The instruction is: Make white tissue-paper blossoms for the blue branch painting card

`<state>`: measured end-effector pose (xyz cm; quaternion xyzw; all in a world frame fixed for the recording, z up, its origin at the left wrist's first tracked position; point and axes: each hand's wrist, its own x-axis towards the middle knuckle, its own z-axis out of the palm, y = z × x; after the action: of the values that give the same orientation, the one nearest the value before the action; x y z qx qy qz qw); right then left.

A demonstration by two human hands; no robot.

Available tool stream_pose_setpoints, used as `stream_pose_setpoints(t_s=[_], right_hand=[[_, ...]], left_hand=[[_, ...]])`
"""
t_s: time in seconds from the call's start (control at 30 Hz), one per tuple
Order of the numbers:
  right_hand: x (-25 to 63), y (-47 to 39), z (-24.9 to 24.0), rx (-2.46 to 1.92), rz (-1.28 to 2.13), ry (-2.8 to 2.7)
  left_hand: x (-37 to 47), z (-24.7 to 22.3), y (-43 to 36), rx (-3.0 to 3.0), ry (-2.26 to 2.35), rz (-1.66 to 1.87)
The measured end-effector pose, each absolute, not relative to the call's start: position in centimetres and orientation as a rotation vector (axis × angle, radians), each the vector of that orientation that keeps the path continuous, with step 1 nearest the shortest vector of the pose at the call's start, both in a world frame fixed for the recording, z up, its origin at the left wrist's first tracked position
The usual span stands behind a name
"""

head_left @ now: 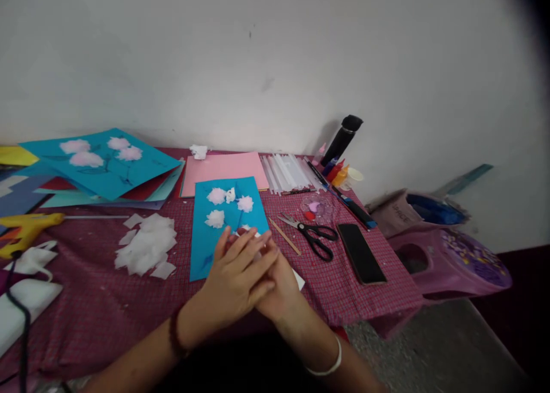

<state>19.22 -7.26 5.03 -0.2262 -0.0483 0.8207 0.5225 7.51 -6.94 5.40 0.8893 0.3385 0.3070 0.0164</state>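
My left hand (234, 278) lies across my right hand (279, 284), palm against palm, over the lower edge of a blue card (200, 238). The fingers of both are pressed together, and whatever may be between the palms is hidden. White ruffled paper flowers (215, 219) and drawn stems show on the card; its lower right part is covered by my hands. Left of the card is a pile of white paper squares (148, 244). A thin wooden stick (286, 236) and open black-handled scissors (315, 235) lie to the right of my hands.
At the left are a yellow glue gun (32, 230) and another flowered blue card (105, 169) on stacked papers. Behind are pink paper (227, 166) and glue sticks (290, 172). A phone (361, 252), paint bottles (339, 174) and a black bottle (341, 141) stand or lie right.
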Motion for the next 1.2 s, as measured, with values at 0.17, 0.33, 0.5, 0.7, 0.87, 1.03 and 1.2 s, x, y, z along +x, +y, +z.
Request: stream_pose_setpoints(t_s=[0.17, 0.33, 0.5, 0.7, 0.87, 1.03, 1.2], right_hand=[[17.4, -8.6, 4.5, -0.563, 1.76, -0.58], [19.6, -9.5, 4.4, -0.825, 1.442, -1.07], [20.7, -8.5, 4.0, -1.109, 0.958, -1.387], [19.1, -7.7, 3.9, -1.206, 0.848, -1.749], [19.1, -6.8, 4.0, -1.278, 0.733, -1.722], [19.8, -4.7, 4.6, -1.287, 0.686, -1.943], [19.4, -0.9, 4.3, -1.272, 0.968, -1.839]], left_hand=[[8.7, 4.6, -3.6, 1.929, 1.296, 1.237], [7.3, 3.7, -1.8, 0.754, 0.862, 1.125], [6.7, 2.9, -3.1, 0.424, 0.617, 0.915], [7.7, 3.1, -4.8, 0.512, 0.826, 1.095], [7.5, 3.5, -4.4, 0.409, 0.747, 1.138], [6.4, 3.3, -3.7, 0.577, 0.833, 1.128], [4.7, 3.2, -2.1, 1.068, 1.089, 1.01]])
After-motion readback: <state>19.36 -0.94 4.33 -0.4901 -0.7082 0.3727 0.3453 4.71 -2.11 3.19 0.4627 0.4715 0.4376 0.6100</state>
